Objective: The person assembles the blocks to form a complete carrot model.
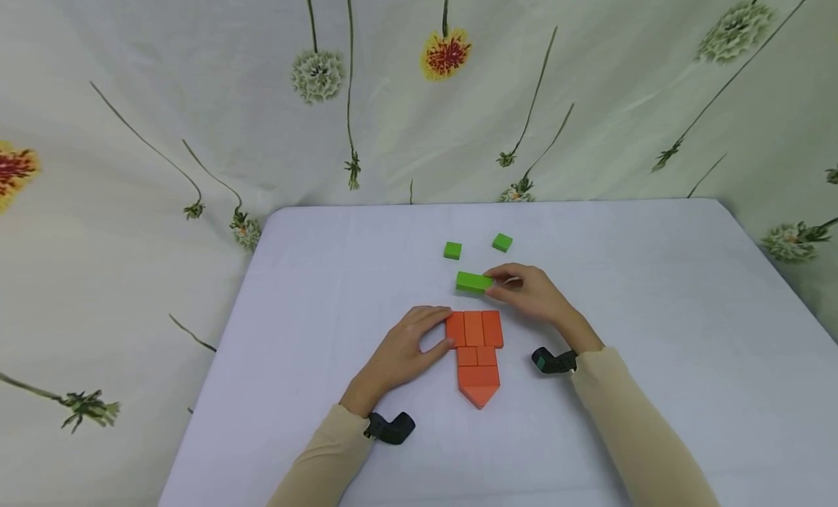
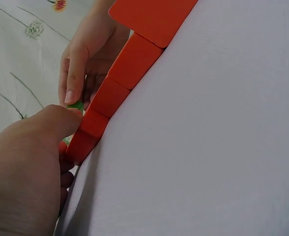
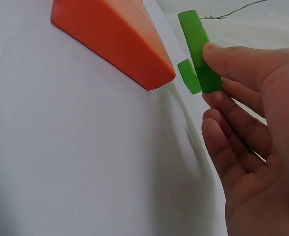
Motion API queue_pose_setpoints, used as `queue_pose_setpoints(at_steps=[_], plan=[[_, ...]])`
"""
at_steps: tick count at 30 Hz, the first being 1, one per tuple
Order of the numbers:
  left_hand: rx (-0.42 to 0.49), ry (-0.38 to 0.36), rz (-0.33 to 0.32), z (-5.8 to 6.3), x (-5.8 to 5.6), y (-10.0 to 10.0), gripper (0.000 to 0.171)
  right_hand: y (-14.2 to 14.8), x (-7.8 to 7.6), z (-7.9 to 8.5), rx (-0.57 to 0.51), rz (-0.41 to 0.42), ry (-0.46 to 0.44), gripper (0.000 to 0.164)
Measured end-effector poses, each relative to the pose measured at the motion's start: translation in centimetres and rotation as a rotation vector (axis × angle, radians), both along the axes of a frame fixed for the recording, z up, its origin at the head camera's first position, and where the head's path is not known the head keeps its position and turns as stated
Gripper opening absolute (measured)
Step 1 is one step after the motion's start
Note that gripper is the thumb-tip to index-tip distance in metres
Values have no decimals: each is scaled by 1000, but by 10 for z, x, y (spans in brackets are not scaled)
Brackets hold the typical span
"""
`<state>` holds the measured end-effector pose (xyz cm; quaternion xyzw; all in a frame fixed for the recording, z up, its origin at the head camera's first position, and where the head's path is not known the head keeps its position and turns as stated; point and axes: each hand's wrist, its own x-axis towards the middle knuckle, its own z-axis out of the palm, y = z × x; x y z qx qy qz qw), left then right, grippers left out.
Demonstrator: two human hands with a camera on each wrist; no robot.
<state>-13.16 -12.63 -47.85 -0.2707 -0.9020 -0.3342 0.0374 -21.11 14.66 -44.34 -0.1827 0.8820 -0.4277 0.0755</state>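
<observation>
In the head view, my right hand [image 1: 529, 292] pinches one end of a long green block [image 1: 473, 282] between thumb and fingertips. The right wrist view shows the thumb on the face of this green block [image 3: 198, 51] and fingertips at its lower end. My left hand [image 1: 409, 343] is at the left side of a flat figure of orange blocks [image 1: 474, 328]. Its thumb and fingertips grip the leftmost orange block [image 1: 455, 329] of the top row. Below that row lie two small squares, a rectangle and a triangle [image 1: 479, 396] pointing toward me.
Two small green blocks, the left green cube [image 1: 452, 250] and the right green cube [image 1: 502, 242], lie farther back on the white-covered table [image 1: 340, 274]. Behind the table's far edge hangs a flowered cloth [image 1: 393, 129]. Each wrist wears a black camera [image 1: 391, 428].
</observation>
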Motion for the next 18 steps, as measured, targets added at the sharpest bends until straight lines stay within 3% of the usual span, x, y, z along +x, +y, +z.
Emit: queue_pose_setpoints(at_steps=[12,18], plan=[[4,17,-7,5,-5,2,52,11,6,-8,-71,10,-17,30],[3,-2,0,1,0,0,52,8,13,-15,-50,12,-22,29]])
